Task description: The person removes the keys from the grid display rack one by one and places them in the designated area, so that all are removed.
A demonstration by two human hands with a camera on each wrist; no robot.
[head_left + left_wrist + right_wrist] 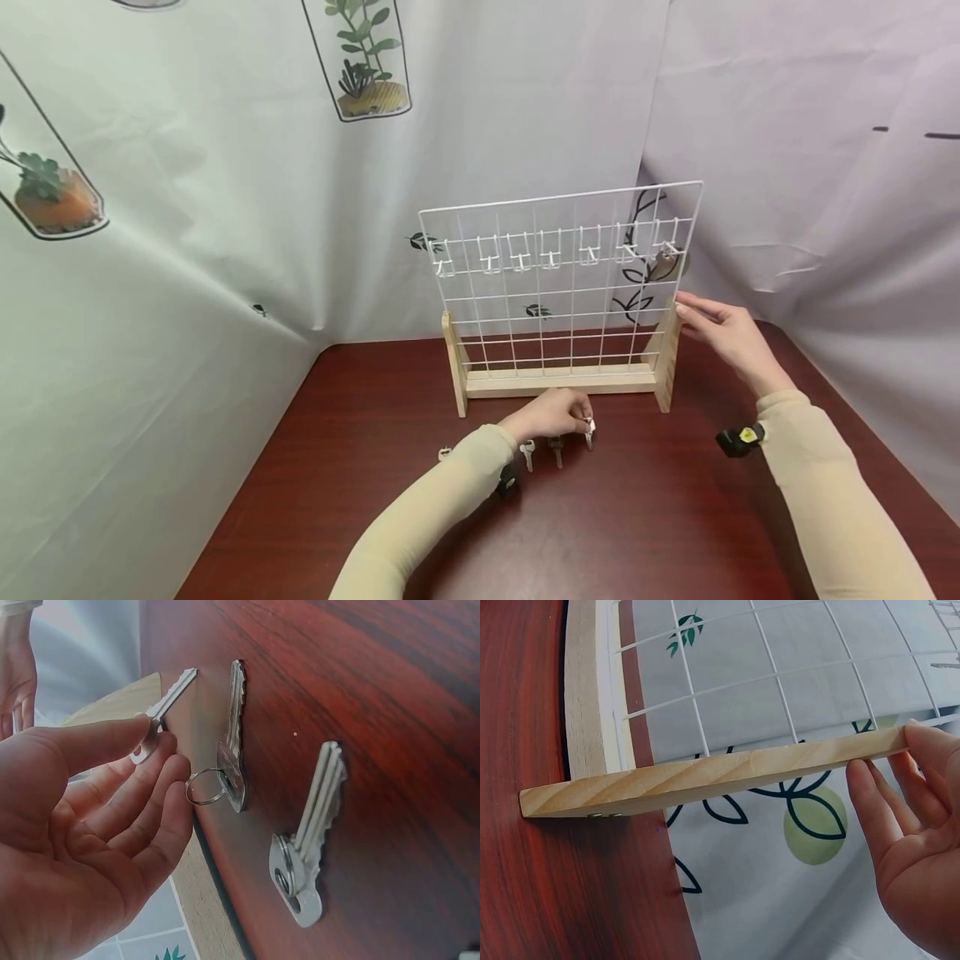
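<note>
Between thumb and fingertips my left hand (555,412) pinches a silver key (169,701) by its head, the toothed blade pointing away from the hand. Beside it on the table lie a key with a ring (232,742) and another ringed key (307,847), both flat. My right hand (727,337) grips the upper end of the right wooden side support (727,771) of a rack, thumb on one face and fingers on the other. The rack's white wire grid (555,292) stands upright and carries a row of wire hooks (551,260) near its top.
The rack's wooden base bar (562,382) and left support (454,367) rest on the dark red table (600,517). Partly behind the left forearm lies one more small metal piece (445,453). A printed white curtain (225,167) closes off the back and sides.
</note>
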